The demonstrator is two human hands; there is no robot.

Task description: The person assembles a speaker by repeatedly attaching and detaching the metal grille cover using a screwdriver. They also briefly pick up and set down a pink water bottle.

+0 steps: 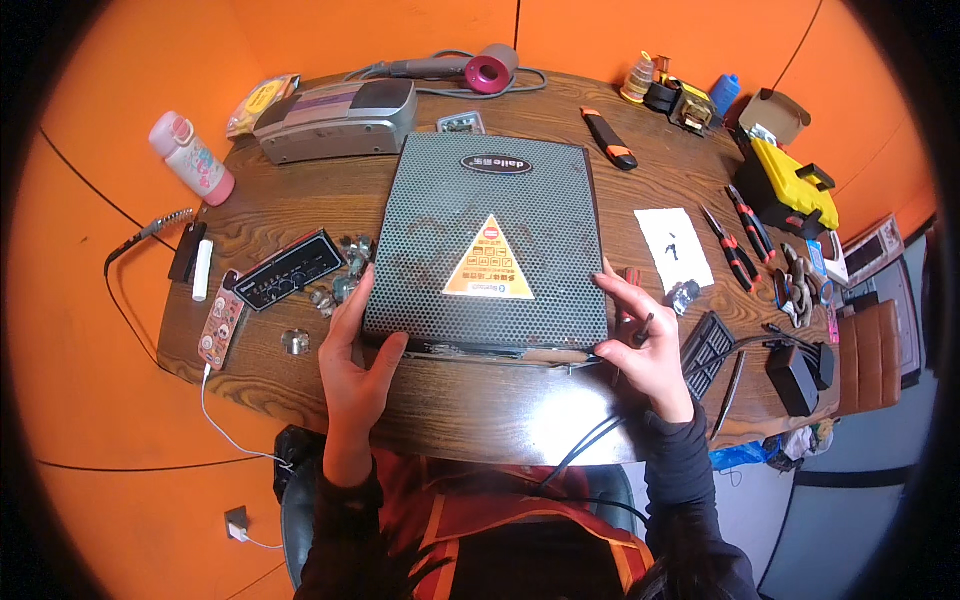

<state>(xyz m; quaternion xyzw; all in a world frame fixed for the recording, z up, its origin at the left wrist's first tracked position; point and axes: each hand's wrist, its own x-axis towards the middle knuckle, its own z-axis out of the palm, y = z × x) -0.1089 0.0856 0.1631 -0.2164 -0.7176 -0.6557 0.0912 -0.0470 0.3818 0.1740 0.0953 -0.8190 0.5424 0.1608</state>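
A large speaker (420,255) lies on the wooden table (470,400) in front of me, its dark perforated metal grille facing up. The grille carries a yellow-and-white triangular sticker (490,262) and an oval badge (496,163). My left hand (357,350) grips the near left corner, thumb by the front edge and fingers along the side. At the near right corner my right hand (648,345) holds the other side, its thumb against the edge. Something small and dark shows by the right fingers; I cannot tell whether it is held.
Left lie a black control panel (288,270), a power strip (221,325) and a soldering iron (145,232). Behind stand a silver device (340,120) and a hair dryer (490,70). Right are pliers (735,255), white paper (674,248), a yellow-black toolbox (795,185) and a black adapter (792,380).
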